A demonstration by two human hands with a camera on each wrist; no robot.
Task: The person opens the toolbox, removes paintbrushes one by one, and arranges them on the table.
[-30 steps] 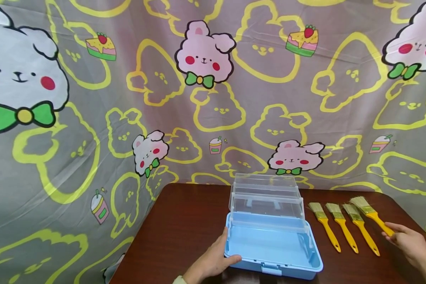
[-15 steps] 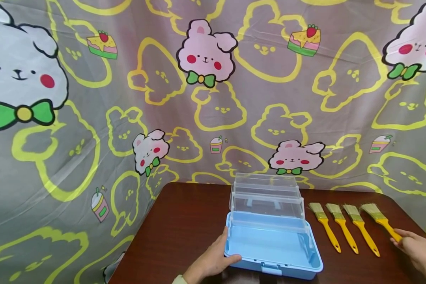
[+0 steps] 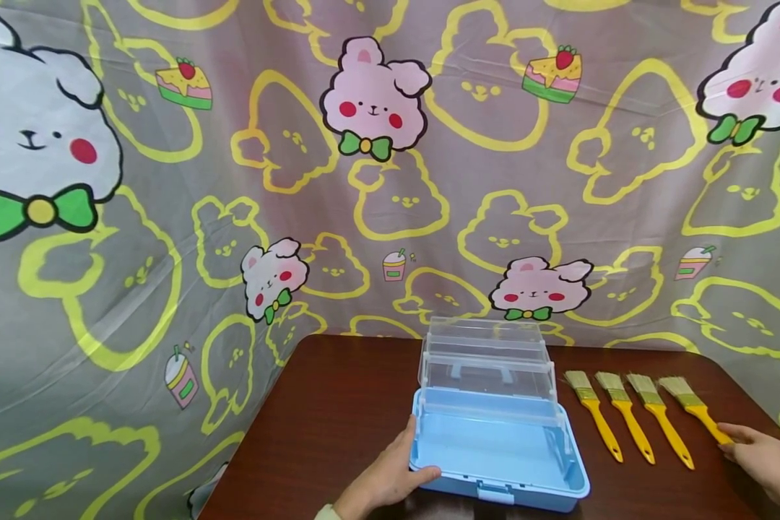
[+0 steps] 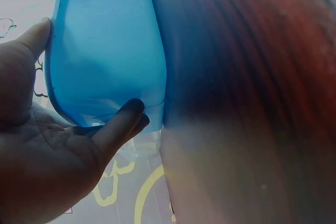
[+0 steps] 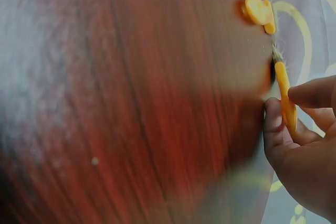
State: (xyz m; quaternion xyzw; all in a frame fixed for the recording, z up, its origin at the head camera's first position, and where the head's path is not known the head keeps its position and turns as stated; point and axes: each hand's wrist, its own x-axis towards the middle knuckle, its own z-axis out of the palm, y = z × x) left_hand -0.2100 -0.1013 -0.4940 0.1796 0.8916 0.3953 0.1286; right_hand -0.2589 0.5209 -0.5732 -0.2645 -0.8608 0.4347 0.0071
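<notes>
A light blue plastic box (image 3: 500, 491) stands on the table with its clear lid raised at the back. My left hand (image 3: 390, 473) rests against its left front corner, thumb at the front rim and fairly straight fingers along the side wall. At the far right, my right hand (image 3: 763, 458) pinches the end of a paintbrush's yellow handle (image 5: 284, 85) between thumb and fingers. That paintbrush (image 3: 695, 406) has pale bristles pointing away from me. Left of it lie three similar brushes: one paintbrush (image 3: 601, 420), a second paintbrush (image 3: 632, 420) and a third paintbrush (image 3: 666, 426).
The dark brown wooden table (image 3: 318, 412) has rounded far corners. Behind and to the left hangs a grey-pink curtain (image 3: 442, 209) printed with cartoon rabbits. The raised clear lid (image 3: 487, 354) with its hinged tiers leans over the rear of the box.
My right hand has moved slightly right with its paintbrush, whose bristles shifted away from the third brush and came down level with the row. My left hand and the box have stayed put.
</notes>
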